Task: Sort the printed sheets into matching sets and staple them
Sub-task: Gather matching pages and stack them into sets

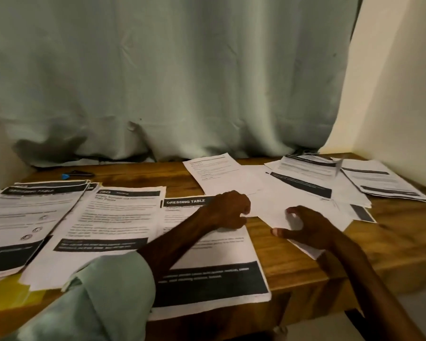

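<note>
A blank white sheet point(268, 205) lies face down at the middle right of the wooden table point(391, 230). My left hand point(228, 210) is curled at the sheet's left corner and pinches it. Over the sheet's near edge sits my right hand point(308, 228), fingers bent on top and thumb at the edge. Under my left forearm lies a printed "DRESSING TABLE" sheet point(207, 274). A printed sheet point(108, 227) and a "DRESSING TABLE" stack point(30, 217) lie side by side on the left. A dark stapler with a blue end point(76, 173) rests at the back left.
More printed sheets lie spread at the back right point(305, 178) and far right point(384, 180), and one text page point(214, 173) sits at the back centre. A yellow folder point(5, 291) pokes out under the left stack. A pale green curtain point(182, 82) hangs behind the table.
</note>
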### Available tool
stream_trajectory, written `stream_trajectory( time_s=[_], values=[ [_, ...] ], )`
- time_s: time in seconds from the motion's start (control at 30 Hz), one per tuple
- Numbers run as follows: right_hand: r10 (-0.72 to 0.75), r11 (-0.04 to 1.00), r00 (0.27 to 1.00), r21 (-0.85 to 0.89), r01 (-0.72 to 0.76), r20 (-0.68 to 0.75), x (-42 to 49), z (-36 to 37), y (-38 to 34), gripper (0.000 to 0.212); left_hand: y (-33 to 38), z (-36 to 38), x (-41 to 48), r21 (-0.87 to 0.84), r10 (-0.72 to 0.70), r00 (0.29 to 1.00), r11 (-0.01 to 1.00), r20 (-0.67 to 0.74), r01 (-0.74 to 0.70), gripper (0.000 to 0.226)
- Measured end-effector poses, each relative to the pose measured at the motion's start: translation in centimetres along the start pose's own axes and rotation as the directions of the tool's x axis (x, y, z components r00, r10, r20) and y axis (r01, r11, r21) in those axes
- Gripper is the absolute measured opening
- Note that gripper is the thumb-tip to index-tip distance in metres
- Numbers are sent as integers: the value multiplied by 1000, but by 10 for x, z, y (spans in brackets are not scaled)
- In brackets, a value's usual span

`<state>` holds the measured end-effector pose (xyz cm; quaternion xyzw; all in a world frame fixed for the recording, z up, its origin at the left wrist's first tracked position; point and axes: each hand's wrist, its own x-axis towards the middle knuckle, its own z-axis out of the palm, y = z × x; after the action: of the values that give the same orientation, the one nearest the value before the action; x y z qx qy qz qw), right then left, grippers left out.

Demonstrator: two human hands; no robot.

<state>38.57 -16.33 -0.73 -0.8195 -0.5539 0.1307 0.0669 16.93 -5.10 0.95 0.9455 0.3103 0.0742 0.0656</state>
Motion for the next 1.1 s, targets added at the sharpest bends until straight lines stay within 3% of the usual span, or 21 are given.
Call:
stream_trajectory(
  time_s=[0.13, 0.27, 0.37, 0.47, 0.6, 0.73, 0.8, 0.87, 0.9, 0.97, 1.03, 1.1],
  values=[
    [-41, 999, 996, 5, 41, -78, -11, 15, 3, 85, 4, 7, 8, 23, -36, 999, 999, -8, 36, 25],
    [-42, 990, 926, 110, 90, -375, -20, 19, -1, 39, 0, 9, 10, 11, -35, 999, 999, -30, 35, 21],
    [20, 995, 877, 94, 28, -480, -23, 8, 2, 24, -1, 11, 8, -25, -43, 998, 999, -42, 42, 22],
    [80, 994, 856, 111, -27, -511, -23, -20, 8, 24, -3, 11, 8, -41, -20, 998, 999, -66, 18, 21],
    [132, 985, 735, 170, -24, -665, -31, -54, 9, 29, -4, 11, 12, -36, -17, 998, 999, -67, 14, 19],
    [166, 953, 630, 288, 96, -759, -42, -64, -8, 30, -8, 10, 24, -86, -115, 993, 990, 16, 116, 22],
    [179, 911, 592, 360, 202, -786, -45, -64, -20, 32, -7, 6, 30, -201, -149, 988, 969, -25, 141, 32],
    [251, 809, 622, 514, 286, -741, -48, -68, -31, 34, 0, -5, 31, -475, -230, 968, 866, -98, 158, 52],
    [262, 738, 662, 588, 331, -702, -48, -69, -35, 33, 3, -13, 28, -650, -290, 953, 742, -91, 164, 64],
    [241, 528, 767, 743, 411, -595, -44, -68, -39, 26, 5, -27, 22, -907, -306, 952, 403, -8, 122, 77],
    [229, 270, 865, 883, 385, -447, -39, -65, -40, 25, 0, -37, 16, -991, -232, 973, 130, 8, 39, 59],
    [200, 136, 930, 948, 286, -309, -34, -59, -40, 27, -8, -46, 12, -998, -227, 973, -33, -37, -45, 40]
  ],
)
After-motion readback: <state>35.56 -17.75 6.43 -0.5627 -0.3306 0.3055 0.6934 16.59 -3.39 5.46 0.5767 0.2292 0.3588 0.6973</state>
